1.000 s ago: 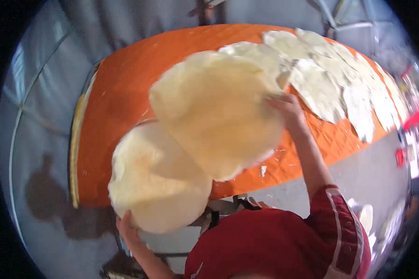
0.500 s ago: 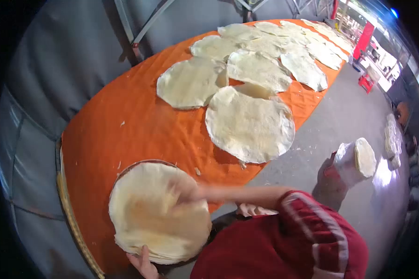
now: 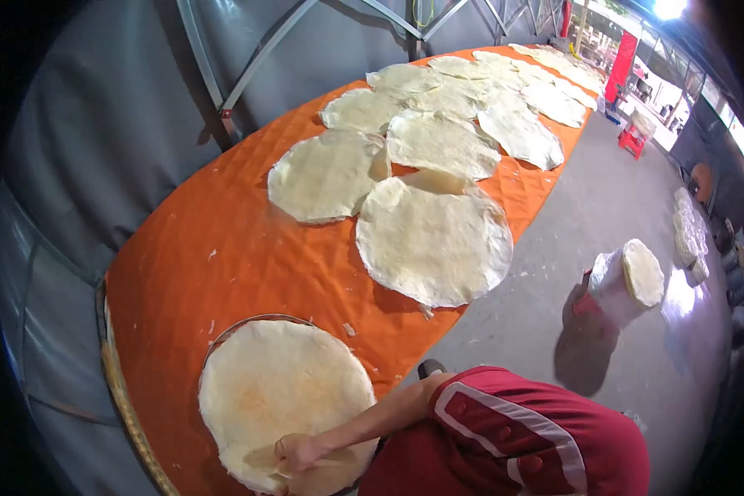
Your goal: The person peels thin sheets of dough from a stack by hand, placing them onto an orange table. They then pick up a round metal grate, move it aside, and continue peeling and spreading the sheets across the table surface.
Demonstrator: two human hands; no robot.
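A stack of thin, pale, round flatbreads [image 3: 285, 372] lies close in front of me at the lower left, its top sheet browned faintly in the middle. Behind it shows the thin dark rim of a round tray [image 3: 260, 317]. My right hand [image 3: 299, 453] is over the near part of the stack, its fingers closed on the top flatbread, which is creased around them. My left hand does not show clearly; the bottom edge of the view cuts off that side of the stack. More single flatbreads [image 3: 434, 240] are spread beyond, some overlapping.
An orange cloth [image 3: 215, 264] lies beneath the flatbreads, edged at left by a pale rolled border [image 3: 122, 397]. Grey sheeting [image 3: 83, 149] on metal struts forms the left wall. On the grey floor at right stands a wrapped stack [image 3: 624, 277]; a red stool [image 3: 632, 140] is farther off.
My right hand has moved from the upper right of the stack down to its near edge. My left hand has dropped from view. The camera view has shifted slightly.
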